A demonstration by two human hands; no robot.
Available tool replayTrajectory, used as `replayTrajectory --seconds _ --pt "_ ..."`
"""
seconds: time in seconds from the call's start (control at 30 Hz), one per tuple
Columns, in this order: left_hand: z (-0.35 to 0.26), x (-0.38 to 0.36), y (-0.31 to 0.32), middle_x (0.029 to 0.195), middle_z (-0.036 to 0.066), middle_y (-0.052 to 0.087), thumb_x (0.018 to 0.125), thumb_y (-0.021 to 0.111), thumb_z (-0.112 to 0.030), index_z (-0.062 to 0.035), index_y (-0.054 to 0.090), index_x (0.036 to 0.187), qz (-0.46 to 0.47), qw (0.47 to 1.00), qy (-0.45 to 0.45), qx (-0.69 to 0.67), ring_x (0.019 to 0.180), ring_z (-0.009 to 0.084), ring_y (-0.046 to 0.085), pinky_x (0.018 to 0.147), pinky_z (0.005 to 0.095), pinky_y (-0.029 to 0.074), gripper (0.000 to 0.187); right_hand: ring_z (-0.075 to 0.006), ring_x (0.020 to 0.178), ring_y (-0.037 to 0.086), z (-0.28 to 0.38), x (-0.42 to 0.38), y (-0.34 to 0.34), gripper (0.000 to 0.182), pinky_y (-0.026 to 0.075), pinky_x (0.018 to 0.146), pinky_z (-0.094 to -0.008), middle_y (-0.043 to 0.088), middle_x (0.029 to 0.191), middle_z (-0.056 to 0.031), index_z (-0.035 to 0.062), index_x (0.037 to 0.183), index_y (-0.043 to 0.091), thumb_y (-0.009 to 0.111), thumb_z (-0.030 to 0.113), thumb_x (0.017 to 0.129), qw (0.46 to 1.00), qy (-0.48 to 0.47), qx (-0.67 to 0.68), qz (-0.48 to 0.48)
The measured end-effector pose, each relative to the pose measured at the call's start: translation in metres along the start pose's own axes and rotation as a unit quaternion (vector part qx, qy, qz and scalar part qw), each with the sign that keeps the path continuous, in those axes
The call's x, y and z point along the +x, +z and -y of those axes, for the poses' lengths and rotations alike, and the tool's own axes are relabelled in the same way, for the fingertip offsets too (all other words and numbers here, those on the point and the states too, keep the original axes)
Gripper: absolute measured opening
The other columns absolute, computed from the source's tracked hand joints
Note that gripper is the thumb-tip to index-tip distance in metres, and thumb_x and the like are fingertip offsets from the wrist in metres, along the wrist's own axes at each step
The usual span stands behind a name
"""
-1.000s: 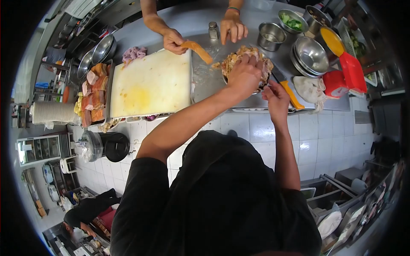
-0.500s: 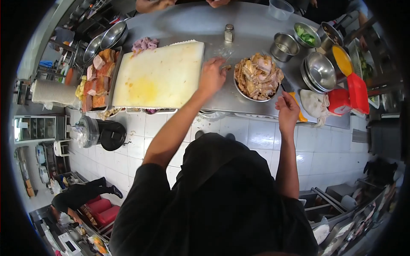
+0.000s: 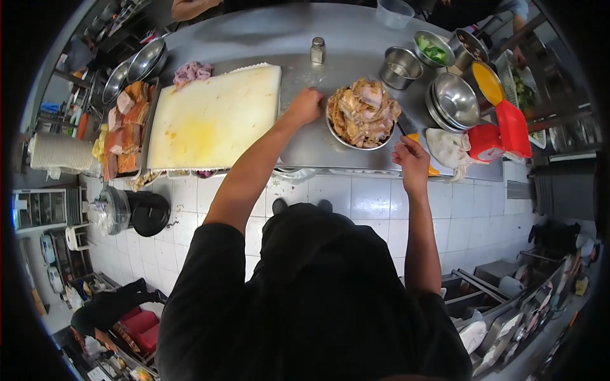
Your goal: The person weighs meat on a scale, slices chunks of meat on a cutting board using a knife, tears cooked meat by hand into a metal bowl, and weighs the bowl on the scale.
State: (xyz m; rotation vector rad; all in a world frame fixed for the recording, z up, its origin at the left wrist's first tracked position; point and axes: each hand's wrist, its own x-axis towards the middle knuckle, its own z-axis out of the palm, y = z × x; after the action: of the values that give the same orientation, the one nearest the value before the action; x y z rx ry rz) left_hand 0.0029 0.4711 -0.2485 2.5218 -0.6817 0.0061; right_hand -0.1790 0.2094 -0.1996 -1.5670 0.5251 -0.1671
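A steel bowl [image 3: 346, 141] heaped with pieces of cooked meat [image 3: 365, 111], apparently chicken, stands in the middle of the steel table. Just off its left rim is my left hand [image 3: 307, 105], low over the tabletop, fingers curled and mostly hidden from above. My right hand [image 3: 412, 159] is closed at the bowl's lower right, fingertips pinched together. It overlaps the yellow handle of a knife [image 3: 413, 137], whose blade points toward the bowl. To the left of my left hand lies a white cutting board [image 3: 216, 117] with a yellow stain.
A tray of meat slabs [image 3: 130, 124] borders the board's left side. A glass shaker [image 3: 318, 51] stands behind my left hand. Toward the right are a steel pot [image 3: 401, 66], stacked bowls [image 3: 455, 101], a white cloth [image 3: 445, 149] and a red container [image 3: 499, 136]. Other people stand across the table.
My view has shifted, so the table items sit further left. My left hand has curled in, hiding the small brown piece at its fingertips. My right hand now overlaps the knife's handle.
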Motion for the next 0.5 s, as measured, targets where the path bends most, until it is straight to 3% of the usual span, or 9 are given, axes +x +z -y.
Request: replayTrajectory --seconds 0.13,0.23,0.37,0.5 --pt "0.005 -0.011 -0.022 0.081 0.012 0.068 0.068 0.067 -0.005 -0.0041 0.071 0.086 -0.105 0.963 -0.114 -0.219 0.072 0.0236 0.066 0.07 0.034 0.053 0.018 -0.0107 0.067 0.058 0.0 -0.003 -0.006 0.031 0.05 0.059 -0.0228 0.063 0.085 -0.0061 -0.0072 0.113 0.06 0.064 0.009 0.086 1.0 0.0 0.021 -0.011" --pt "-0.029 -0.005 -0.054 0.078 0.005 0.065 0.072 0.067 0.003 -0.0002 0.068 0.091 -0.153 0.944 -0.085 -0.279 0.071 0.0088 0.059 0.068 0.0234 0.05 0.019 -0.0092 0.063 0.057 -0.002 0.0 -0.004 0.029 0.049 0.057 -0.0217 0.062 0.081 -0.0055 -0.0078 0.11 0.06 0.064 0.008 0.086 0.999 0.014 0.042 -0.012" --pt "-0.111 0.004 -0.09 0.084 0.011 0.068 0.071 0.066 -0.002 -0.0024 0.07 0.089 -0.178 0.951 0.067 -0.244 0.071 0.0218 0.066 0.067 0.0311 0.053 0.019 -0.0089 0.063 0.057 0.0 0.006 0.005 0.029 0.048 0.057 -0.0214 0.062 0.081 -0.0051 -0.0073 0.11 0.06 0.064 0.009 0.086 0.998 0.019 0.052 -0.006" --pt "-0.151 0.009 -0.08 0.086 0.012 0.067 0.075 0.066 -0.002 -0.0017 0.069 0.093 -0.101 0.971 0.172 -0.135 0.079 0.0255 0.063 0.074 0.0336 0.051 0.018 -0.0089 0.062 0.057 0.011 0.006 0.013 0.029 0.047 0.056 -0.0212 0.062 0.081 -0.0046 -0.0067 0.11 0.06 0.064 0.009 0.086 0.998 0.011 0.062 0.0"
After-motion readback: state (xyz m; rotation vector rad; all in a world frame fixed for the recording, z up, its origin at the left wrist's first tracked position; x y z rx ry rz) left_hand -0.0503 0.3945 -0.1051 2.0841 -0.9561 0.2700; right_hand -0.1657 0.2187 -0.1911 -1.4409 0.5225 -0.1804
